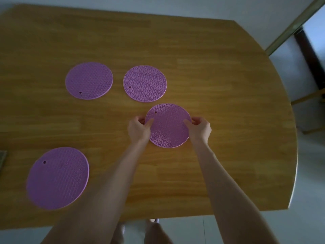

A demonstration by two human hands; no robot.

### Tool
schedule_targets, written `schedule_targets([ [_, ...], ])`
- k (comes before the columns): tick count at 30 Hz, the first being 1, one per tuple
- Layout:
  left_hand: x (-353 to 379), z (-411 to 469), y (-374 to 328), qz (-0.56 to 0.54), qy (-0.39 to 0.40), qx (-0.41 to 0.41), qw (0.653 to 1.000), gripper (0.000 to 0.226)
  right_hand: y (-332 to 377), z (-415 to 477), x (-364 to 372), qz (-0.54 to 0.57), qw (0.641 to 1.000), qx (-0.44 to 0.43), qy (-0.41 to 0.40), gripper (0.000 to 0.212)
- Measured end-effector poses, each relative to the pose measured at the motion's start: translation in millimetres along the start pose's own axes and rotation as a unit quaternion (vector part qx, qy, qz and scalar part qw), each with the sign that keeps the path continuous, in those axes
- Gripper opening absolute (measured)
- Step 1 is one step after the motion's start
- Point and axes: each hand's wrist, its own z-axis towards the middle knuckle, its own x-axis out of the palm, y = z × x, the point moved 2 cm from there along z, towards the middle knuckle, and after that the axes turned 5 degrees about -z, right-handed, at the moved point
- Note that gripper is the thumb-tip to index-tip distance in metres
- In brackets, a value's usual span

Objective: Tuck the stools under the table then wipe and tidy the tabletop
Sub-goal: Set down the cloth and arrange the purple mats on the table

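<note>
From my remote seat I see a pale grey tiled floor (307, 226) along the frame's top, right and bottom, a brass-coloured metal frame strip (288, 29) slanting across the upper right, and a dark brown post (310, 59) beside it, all dimly lit.

Bench (228, 76): wood, plank grain visible, smooth, low satin sheen. Centre mat (168, 127) and upper-left mat (89, 80): purple, silicone-looking, matt, embossed scale texture. Floor (290, 226): pale, smooth, slight gloss. Frame (288, 29) upper right: brassy metal.
</note>
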Motion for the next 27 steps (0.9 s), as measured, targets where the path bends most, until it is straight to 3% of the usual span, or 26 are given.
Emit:
schedule_targets([
  [3,-3.4,0.1,0.7,-0.001,0.019,0.016,1.000,0.028,-1.7,-3.5,-2.1,0.009,1.000,-0.009,-0.001,0.011],
  [15,-25.7,-47.7,24.2,0.015,0.042,0.072,0.996,0.025,-42.0,-53.5,-32.1,0.041,0.999,0.005,-0.005,0.013],
  [27,-39.9,-110.6,71.4,0.043,0.066,0.075,0.994,0.022,-97.0,-103.3,-48.5,-0.013,1.000,-0.015,0.024,0.008],
])
